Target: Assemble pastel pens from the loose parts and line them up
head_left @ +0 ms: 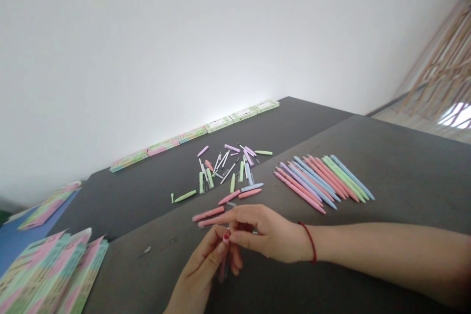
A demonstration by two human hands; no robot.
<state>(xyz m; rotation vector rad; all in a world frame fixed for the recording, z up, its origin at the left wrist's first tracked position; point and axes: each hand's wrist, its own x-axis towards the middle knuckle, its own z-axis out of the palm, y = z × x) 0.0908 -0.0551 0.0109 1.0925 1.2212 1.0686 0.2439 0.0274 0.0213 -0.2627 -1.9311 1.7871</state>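
Observation:
Upright in my left hand [206,261] is a pink pen barrel [225,237], its round open end facing up between thumb and forefinger. Its lower part shows blurred below my fingers. My right hand [259,231], with a red cord at the wrist, meets the left at that open end. Its thumb and fingers are pinched together, and whatever is between them is hidden. Just beyond the hands lie two pink barrels with clear clips [208,214], partly behind my right forefinger. Farther off are loose pink tapered pen halves [228,197], green barrels [241,171] and thin white refills [230,171].
A row of whole pastel pens [312,181] lies to the right on the dark table [397,167]. Flat boxes [219,124] line the wall side. Printed cartons [47,270] lie at the lower left, near a blue surface [22,240].

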